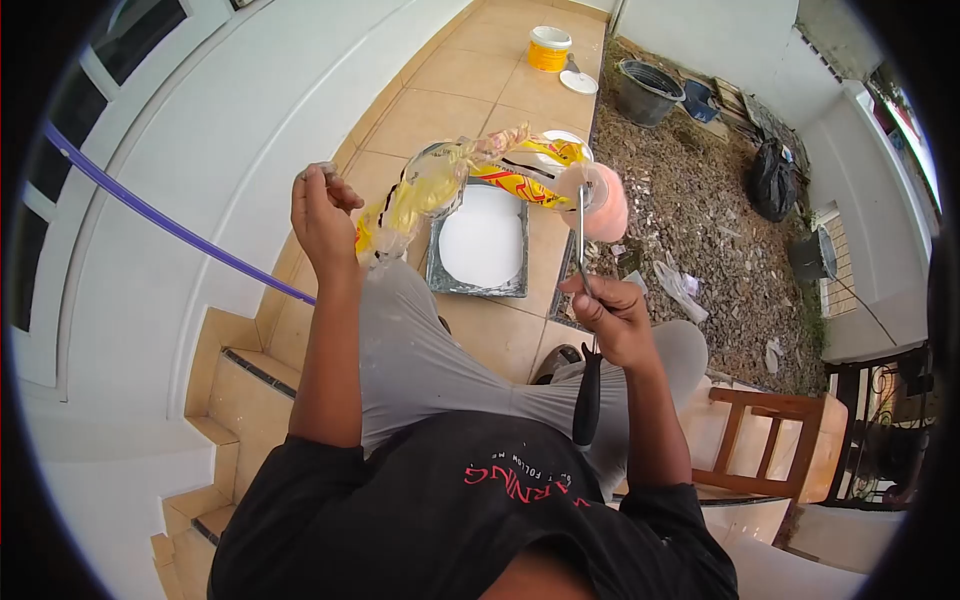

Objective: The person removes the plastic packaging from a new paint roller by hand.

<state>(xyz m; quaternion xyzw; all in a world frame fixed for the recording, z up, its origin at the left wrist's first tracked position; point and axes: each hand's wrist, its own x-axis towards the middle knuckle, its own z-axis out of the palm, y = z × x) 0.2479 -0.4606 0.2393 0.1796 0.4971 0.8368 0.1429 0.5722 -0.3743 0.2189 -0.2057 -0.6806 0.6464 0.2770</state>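
My right hand [618, 320] is closed around the bent metal rod of a paint roller [604, 205], whose black handle hangs below my fingers. The roller's pale pink sleeve points up and away. A crumpled clear and yellow plastic wrapper [520, 185] stretches from beside the roller sleeve toward my left wrist. My left hand [325, 215] is raised with its fingers curled together; what they pinch, if anything, is too small to make out. Under the wrapper, a dark paint tray [436, 278] full of white paint lies on the tiles between my knees.
A yellow and white paint bucket [549, 50] stands farther along the tiled ledge, its white lid [578, 82] beside it. Gravel ground with a black tub [648, 95] and a black bag [772, 180] lies right. A wooden chair [765, 440] is at lower right; a purple hose [180, 215] crosses left.
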